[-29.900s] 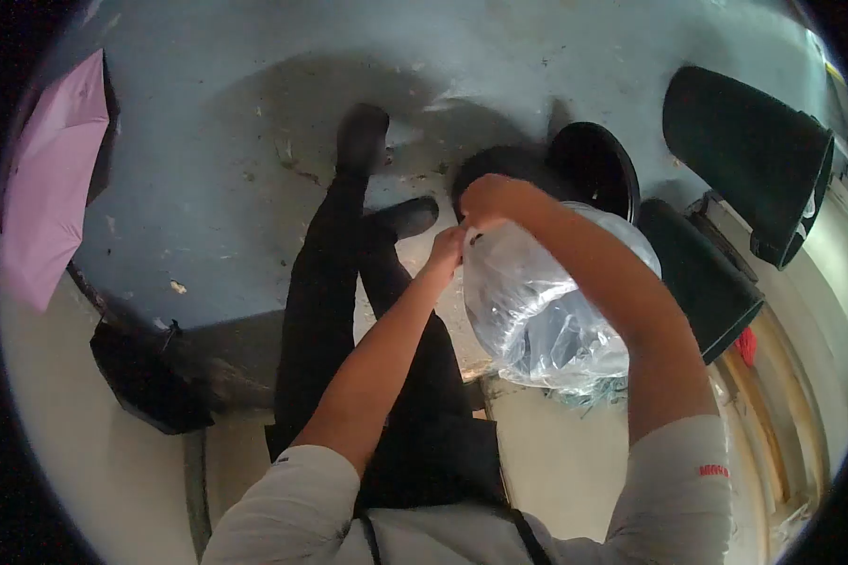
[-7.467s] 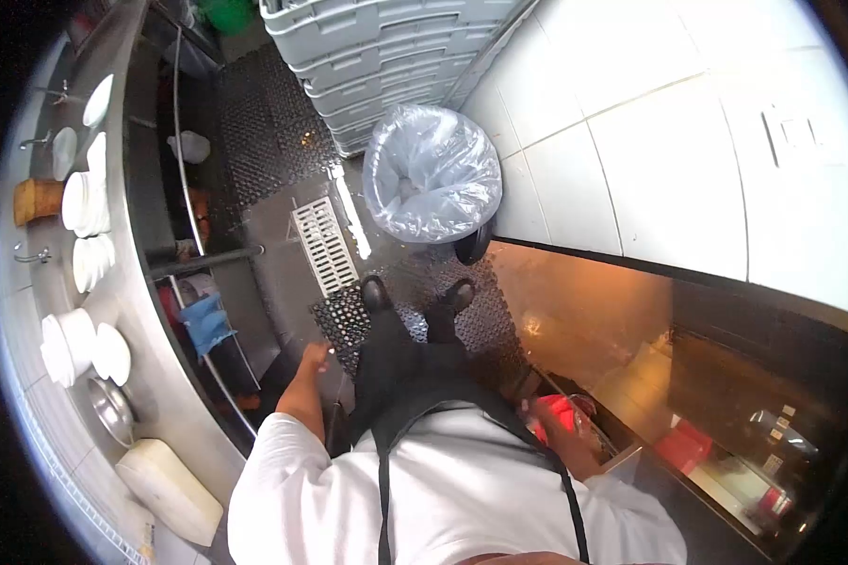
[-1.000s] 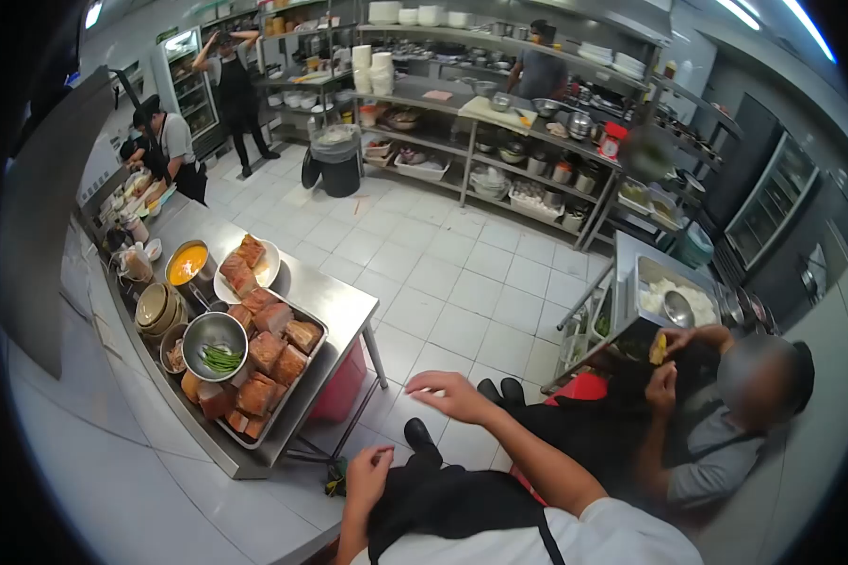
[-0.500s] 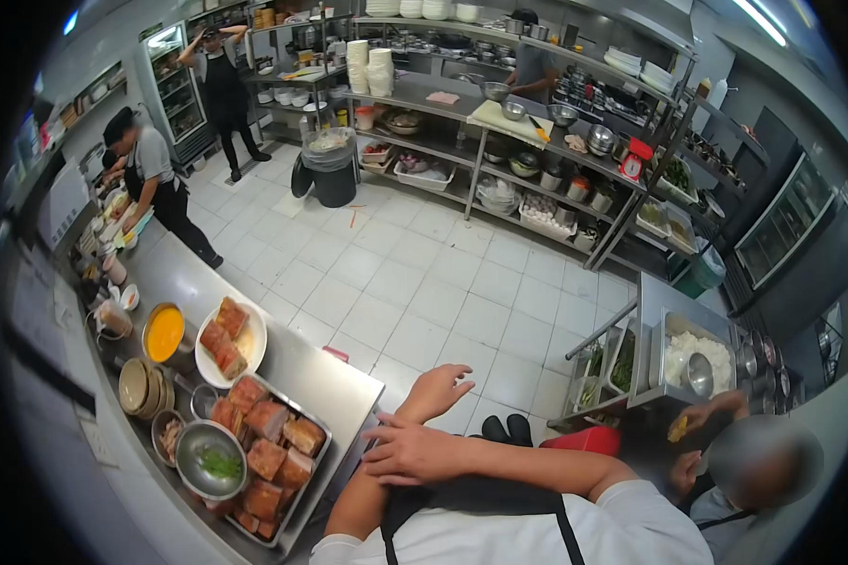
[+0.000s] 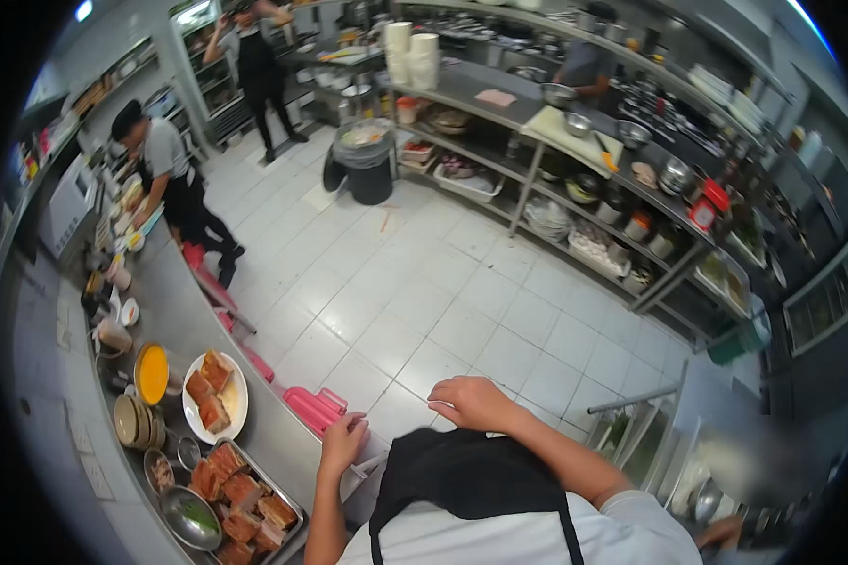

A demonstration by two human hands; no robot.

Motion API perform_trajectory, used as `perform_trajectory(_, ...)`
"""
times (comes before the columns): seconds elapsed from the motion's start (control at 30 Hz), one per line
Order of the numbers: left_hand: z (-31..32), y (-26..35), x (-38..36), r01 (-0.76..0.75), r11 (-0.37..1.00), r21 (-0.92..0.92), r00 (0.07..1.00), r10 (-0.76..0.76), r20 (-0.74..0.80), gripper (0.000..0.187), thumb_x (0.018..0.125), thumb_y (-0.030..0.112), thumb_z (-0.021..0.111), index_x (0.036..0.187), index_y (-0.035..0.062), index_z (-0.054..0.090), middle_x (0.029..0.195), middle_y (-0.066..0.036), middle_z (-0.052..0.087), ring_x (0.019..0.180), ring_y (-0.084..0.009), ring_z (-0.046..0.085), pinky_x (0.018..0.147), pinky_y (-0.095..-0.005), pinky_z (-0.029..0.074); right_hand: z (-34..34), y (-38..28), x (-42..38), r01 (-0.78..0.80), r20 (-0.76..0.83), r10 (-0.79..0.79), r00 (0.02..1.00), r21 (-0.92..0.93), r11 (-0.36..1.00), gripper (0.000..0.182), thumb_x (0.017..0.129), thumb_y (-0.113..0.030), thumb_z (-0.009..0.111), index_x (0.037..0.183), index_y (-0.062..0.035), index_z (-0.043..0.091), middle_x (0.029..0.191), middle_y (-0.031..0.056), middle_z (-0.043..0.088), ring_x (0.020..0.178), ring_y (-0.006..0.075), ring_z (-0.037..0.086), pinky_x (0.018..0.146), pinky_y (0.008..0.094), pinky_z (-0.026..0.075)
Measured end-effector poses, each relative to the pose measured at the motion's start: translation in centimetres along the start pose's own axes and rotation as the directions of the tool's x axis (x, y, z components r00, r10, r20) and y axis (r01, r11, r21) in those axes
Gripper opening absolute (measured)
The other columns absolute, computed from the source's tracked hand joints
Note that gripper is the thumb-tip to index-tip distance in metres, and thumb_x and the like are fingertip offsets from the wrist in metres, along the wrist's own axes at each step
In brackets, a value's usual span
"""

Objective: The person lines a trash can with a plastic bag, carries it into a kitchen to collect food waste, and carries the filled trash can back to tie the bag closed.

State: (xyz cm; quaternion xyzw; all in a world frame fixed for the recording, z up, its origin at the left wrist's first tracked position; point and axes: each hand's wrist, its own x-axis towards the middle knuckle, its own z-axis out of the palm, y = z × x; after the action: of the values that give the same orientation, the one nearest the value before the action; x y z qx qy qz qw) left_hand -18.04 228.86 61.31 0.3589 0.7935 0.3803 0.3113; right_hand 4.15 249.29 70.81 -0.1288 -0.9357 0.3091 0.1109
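Observation:
My left hand (image 5: 344, 441) is empty, its fingers loosely apart, beside the steel counter's near edge and a pink plastic stool (image 5: 314, 409). My right hand (image 5: 476, 403) hovers over the floor in front of my black apron (image 5: 471, 476), fingers bent and holding nothing. To the left of my left hand, a metal tray (image 5: 297, 524) carries several chunks of browned pork (image 5: 242, 492). A steel bowl (image 5: 181, 532) with something green in it rests over the tray's left side. Behind it stands a white bowl (image 5: 241, 414) with more pork pieces.
A container of orange liquid (image 5: 151, 373) and stacked brown bowls (image 5: 130, 421) stand along the counter (image 5: 283, 435). Co-workers (image 5: 167, 169) are at the far left and back. A lined bin (image 5: 365, 169) and shelving (image 5: 499, 169) are across the tiled floor. A blurred person is beside me, lower right.
My hands have come apart; before, my right hand lay on my left forearm. The view has shifted, showing more pink stools. The person at lower right is now mostly blurred.

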Motion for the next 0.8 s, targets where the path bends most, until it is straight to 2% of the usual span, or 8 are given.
perform_trajectory(0.2, 3.9, -0.6, 7.0, 0.127, 0.981, -0.147, 0.986, -0.140, -0.086, 0.029, 0.088, 0.023, 0.063, 0.108, 0.0012, 0.068, 0.093, -0.016, 0.071, 0.085, -0.0221, 0.069, 0.075, -0.0326, 0.052, -1.5, 11.0, 10.6, -0.103, 0.446, 0.038, 0.894, 0.123, 0.987, 0.031, 0.091, -0.032, 0.055, 0.107, -0.0097, 0.070, 0.103, 0.0134, 0.069, 0.096, 0.0324, 0.064, 0.085, 0.0419, 0.049)
perform_trajectory(0.33, 4.4, 1.5, 14.5, 0.136, 0.989, -0.056, 0.989, -0.138, -0.043, 0.032, 0.088, 0.029, 0.062, 0.110, 0.0063, 0.068, 0.095, -0.013, 0.071, 0.088, -0.0259, 0.069, 0.078, -0.0362, 0.052, 0.7, 28.9, 13.8, -0.412, 0.244, 0.391, 0.887, 0.041, 0.910, 0.033, 0.090, -0.035, 0.055, 0.106, -0.0104, 0.070, 0.103, 0.0138, 0.069, 0.099, 0.0333, 0.063, 0.087, 0.0417, 0.049)
perform_trajectory(0.43, 2.4, 2.1, 21.6, 0.073, 0.996, 0.051, 0.997, -0.072, -0.021, 0.032, 0.087, 0.028, 0.062, 0.110, 0.0070, 0.068, 0.096, -0.014, 0.071, 0.088, -0.0278, 0.068, 0.079, -0.0379, 0.052, 4.0, 46.3, 6.8, -0.749, -0.079, 0.747, 0.660, -0.142, 0.647, 0.034, 0.089, -0.032, 0.053, 0.106, -0.0076, 0.070, 0.106, 0.0166, 0.068, 0.102, 0.0344, 0.063, 0.088, 0.0426, 0.049)
perform_trajectory(0.47, 1.5, 2.6, 23.6, 0.087, 0.994, 0.062, 0.996, -0.086, -0.023, 0.032, 0.087, 0.028, 0.062, 0.110, 0.0068, 0.068, 0.097, -0.014, 0.071, 0.088, -0.0282, 0.068, 0.079, -0.0385, 0.052, 5.7, 53.7, 2.4, -0.744, 0.137, 0.877, 0.461, -0.480, 0.466, 0.031, 0.086, -0.029, 0.056, 0.103, -0.0058, 0.070, 0.105, 0.0173, 0.068, 0.099, 0.0344, 0.065, 0.086, 0.0433, 0.051)
perform_trajectory(0.53, -0.9, 3.6, 28.9, 0.094, 0.991, 0.097, 0.995, -0.091, -0.042, 0.032, 0.086, 0.027, 0.062, 0.109, 0.0063, 0.068, 0.098, -0.014, 0.071, 0.088, -0.0291, 0.068, 0.080, -0.0397, 0.052, 3.9, 55.5, -5.3, -0.302, 0.406, 0.757, 0.512, -0.740, 0.601, 0.026, 0.072, -0.024, 0.072, 0.091, -0.0059, 0.073, 0.091, 0.0151, 0.071, 0.088, 0.0316, 0.069, 0.080, 0.0418, 0.055)
perform_trajectory(0.63, -4.0, 3.7, 36.1, 0.081, 0.988, 0.133, 0.994, -0.070, -0.082, 0.032, 0.086, 0.027, 0.062, 0.109, 0.0060, 0.068, 0.098, -0.014, 0.070, 0.089, -0.0292, 0.068, 0.080, -0.0400, 0.052, 4.3, 55.2, -9.9, -0.963, 0.409, 0.901, 0.144, -0.152, 0.223, 0.017, 0.080, -0.017, 0.064, 0.089, -0.0025, 0.068, 0.085, 0.0118, 0.071, 0.068, 0.0252, 0.070, 0.059, 0.0366, 0.057)
perform_trajectory(0.7, -5.7, 4.2, 40.3, 0.061, 0.972, 0.228, 0.994, -0.039, -0.099, 0.032, 0.086, 0.028, 0.063, 0.109, 0.0061, 0.068, 0.098, -0.014, 0.070, 0.090, -0.0305, 0.067, 0.081, -0.0407, 0.052, 5.5, 53.2, -11.1, -0.934, 0.333, 0.941, 0.059, 0.350, -0.066, 0.016, 0.087, -0.014, 0.056, 0.085, -0.0015, 0.067, 0.082, 0.0110, 0.070, 0.066, 0.0260, 0.070, 0.053, 0.0372, 0.056)
perform_trajectory(0.8, -7.8, 4.8, 46.7, 0.031, 0.959, 0.281, 0.996, -0.007, -0.086, 0.032, 0.087, 0.029, 0.063, 0.109, 0.0070, 0.068, 0.098, -0.015, 0.070, 0.090, -0.0318, 0.067, 0.081, -0.0411, 0.052, 6.9, 54.7, -4.0, -0.824, 0.349, 0.937, -0.031, 0.522, -0.222, 0.016, 0.086, -0.014, 0.057, 0.086, -0.0018, 0.067, 0.083, 0.0109, 0.071, 0.068, 0.0254, 0.070, 0.054, 0.0372, 0.056)
